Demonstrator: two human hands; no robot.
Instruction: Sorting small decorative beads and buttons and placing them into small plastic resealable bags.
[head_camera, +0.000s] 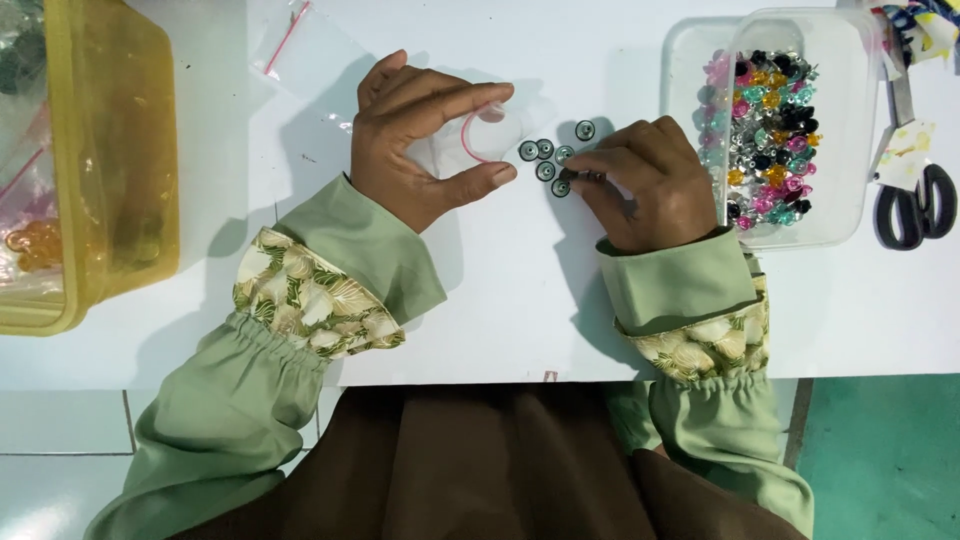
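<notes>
Lying on the white table, the beads are pinched by the right hand, just right of the small bag held open by the left hand.

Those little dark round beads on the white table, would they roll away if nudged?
Probably not far: the dark beads look flat and ring-like, lying on their faces. They seem light, so the right hand could scatter them easily. Their shiny look suggests they are slippery.

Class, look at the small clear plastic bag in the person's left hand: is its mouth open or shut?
Open. The left hand holds the small clear bag with its red-edged mouth spread into a round opening facing the dark round beads.
</notes>
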